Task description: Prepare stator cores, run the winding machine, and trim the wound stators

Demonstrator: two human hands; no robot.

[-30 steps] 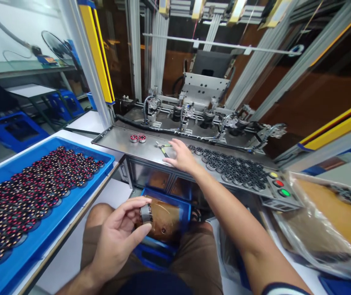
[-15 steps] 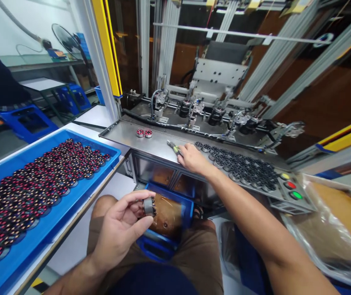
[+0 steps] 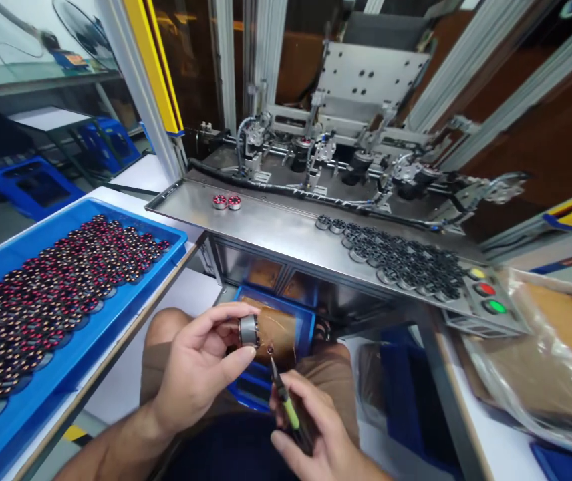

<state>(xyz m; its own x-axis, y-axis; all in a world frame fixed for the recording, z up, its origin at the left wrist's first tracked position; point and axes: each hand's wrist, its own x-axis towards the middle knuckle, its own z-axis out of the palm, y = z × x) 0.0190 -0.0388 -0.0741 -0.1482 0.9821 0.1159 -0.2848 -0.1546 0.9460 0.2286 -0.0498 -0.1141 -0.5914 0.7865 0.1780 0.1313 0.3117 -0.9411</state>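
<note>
My left hand (image 3: 200,367) holds a round grey motor part (image 3: 248,330) on its side between thumb and fingers, above my lap. Close to its right, my right hand (image 3: 311,417) grips small pliers (image 3: 286,399) with green and black handles. Their narrow tip points up toward the motor part without clearly touching it. Two red-and-silver motor parts (image 3: 227,202) stand side by side on the metal ledge (image 3: 270,224) ahead. Farther right on that ledge lies a dense group of dark ring-shaped motor parts (image 3: 401,257).
A blue tray (image 3: 178,240) full of red-and-black motor parts is at the left. The machine (image 3: 356,160) with its fixtures stands behind the ledge. A button box (image 3: 491,300) and a plastic-lined carton (image 3: 556,321) are at the right. Below is a blue bin (image 3: 306,327).
My right hand has picked the pliers up off the metal ledge and brought them back to my lap, near the left hand. The left hand still holds the motor part.
</note>
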